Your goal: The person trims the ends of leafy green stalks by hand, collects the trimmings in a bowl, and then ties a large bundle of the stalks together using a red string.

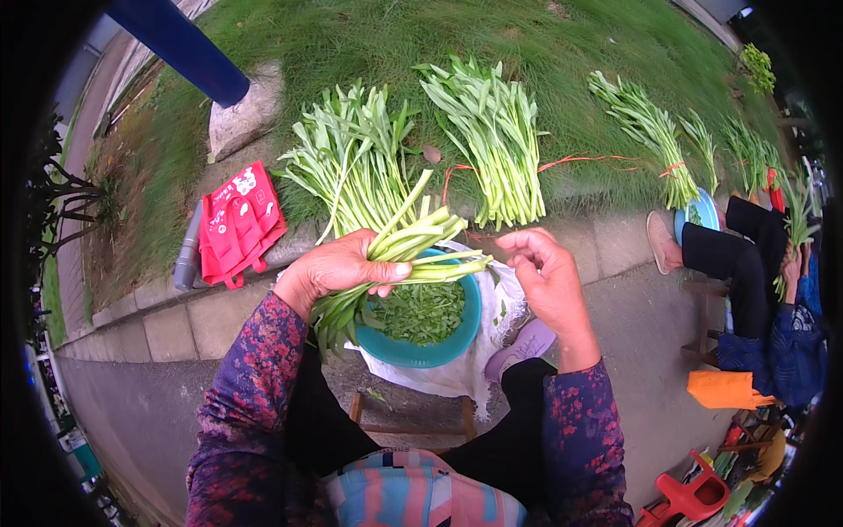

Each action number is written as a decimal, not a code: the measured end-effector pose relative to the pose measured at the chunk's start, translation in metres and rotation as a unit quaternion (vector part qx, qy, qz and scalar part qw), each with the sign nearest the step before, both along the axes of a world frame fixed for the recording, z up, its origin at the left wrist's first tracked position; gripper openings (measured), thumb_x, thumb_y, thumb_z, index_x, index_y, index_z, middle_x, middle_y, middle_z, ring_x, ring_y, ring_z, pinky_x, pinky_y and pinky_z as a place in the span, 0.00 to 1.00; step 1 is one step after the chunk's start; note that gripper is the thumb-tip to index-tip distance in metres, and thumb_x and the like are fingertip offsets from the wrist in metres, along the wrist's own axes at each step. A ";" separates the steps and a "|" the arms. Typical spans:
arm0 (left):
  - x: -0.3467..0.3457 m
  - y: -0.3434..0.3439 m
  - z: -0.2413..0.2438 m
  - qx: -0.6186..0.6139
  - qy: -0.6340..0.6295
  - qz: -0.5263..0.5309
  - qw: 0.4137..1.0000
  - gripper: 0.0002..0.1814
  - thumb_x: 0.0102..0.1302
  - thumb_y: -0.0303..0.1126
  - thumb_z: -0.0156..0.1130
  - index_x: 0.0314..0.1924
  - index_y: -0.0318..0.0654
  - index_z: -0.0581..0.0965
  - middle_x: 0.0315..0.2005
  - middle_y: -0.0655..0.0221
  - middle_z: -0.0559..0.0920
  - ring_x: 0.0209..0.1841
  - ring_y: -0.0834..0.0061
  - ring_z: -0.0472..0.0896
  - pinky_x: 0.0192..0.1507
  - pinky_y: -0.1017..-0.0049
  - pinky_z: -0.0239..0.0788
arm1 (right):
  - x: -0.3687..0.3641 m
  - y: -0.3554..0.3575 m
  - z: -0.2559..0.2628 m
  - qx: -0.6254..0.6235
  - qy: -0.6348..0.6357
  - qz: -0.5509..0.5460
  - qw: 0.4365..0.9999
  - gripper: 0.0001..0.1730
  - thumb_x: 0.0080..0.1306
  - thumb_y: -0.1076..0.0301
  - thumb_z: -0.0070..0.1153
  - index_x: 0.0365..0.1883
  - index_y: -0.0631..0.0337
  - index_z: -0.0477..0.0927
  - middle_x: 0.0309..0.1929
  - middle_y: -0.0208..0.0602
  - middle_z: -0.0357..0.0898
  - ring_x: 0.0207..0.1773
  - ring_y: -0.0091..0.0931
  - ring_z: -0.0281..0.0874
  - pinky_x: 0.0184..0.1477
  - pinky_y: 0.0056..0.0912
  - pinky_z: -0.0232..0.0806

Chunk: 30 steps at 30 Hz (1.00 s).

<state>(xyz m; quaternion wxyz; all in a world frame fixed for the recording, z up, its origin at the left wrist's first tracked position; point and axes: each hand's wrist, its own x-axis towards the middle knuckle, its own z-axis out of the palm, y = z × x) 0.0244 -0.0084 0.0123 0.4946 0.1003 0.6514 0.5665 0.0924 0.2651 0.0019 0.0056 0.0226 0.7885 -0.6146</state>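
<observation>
My left hand [349, 267] grips a bunch of green leafy vegetable stalks [421, 238], cut ends to the right, leaves hanging to the lower left. Just right of the cut ends is my right hand [543, 277], fingers curled; whether it pinches something small I cannot tell. Below the bunch stands a teal plastic basin [421, 359] with cut green leaves [421, 316] in it, on a white woven sack [395, 382]. Beyond the basin, a loose pile of stalks with leaves [359, 158] and a larger pile [494, 145] lie by the grass.
A red bag [242, 221] and a grey bottle-like object [189, 257] lie left on the stone curb [158, 336]. Red twine [586, 159] trails over the grass. At right, a tied bundle [658, 145] lies near a blue basin [701, 214] and a seated person [790, 342] holding greens. A blue post [191, 59] stands upper left.
</observation>
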 end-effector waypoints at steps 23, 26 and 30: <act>0.008 0.007 -0.007 -0.082 0.060 -0.145 0.984 0.18 0.57 0.40 0.69 0.39 0.33 0.80 0.25 0.75 0.79 0.27 0.83 0.73 0.33 0.79 0.67 | 0.006 -0.011 0.012 -0.020 -0.141 0.152 0.978 0.05 0.60 0.73 0.55 0.26 0.64 0.75 0.23 0.18 0.70 0.27 0.11 0.63 0.29 0.18 0.59; 0.007 0.010 -0.003 -0.113 0.052 -0.141 0.982 0.20 0.56 0.38 0.70 0.44 0.34 0.80 0.32 0.74 0.83 0.35 0.83 0.76 0.42 0.78 0.69 | 0.005 -0.015 0.007 0.010 -0.126 0.138 0.982 0.05 0.58 0.76 0.53 0.23 0.62 0.73 0.22 0.17 0.68 0.26 0.11 0.61 0.27 0.17 0.57; 0.008 0.011 -0.002 -0.122 0.053 -0.112 0.985 0.20 0.56 0.39 0.70 0.45 0.35 0.80 0.30 0.75 0.82 0.33 0.84 0.75 0.39 0.79 0.69 | 0.003 -0.023 0.006 -0.037 -0.115 0.044 0.992 0.06 0.52 0.77 0.55 0.18 0.63 0.71 0.17 0.20 0.68 0.23 0.11 0.64 0.26 0.18 0.59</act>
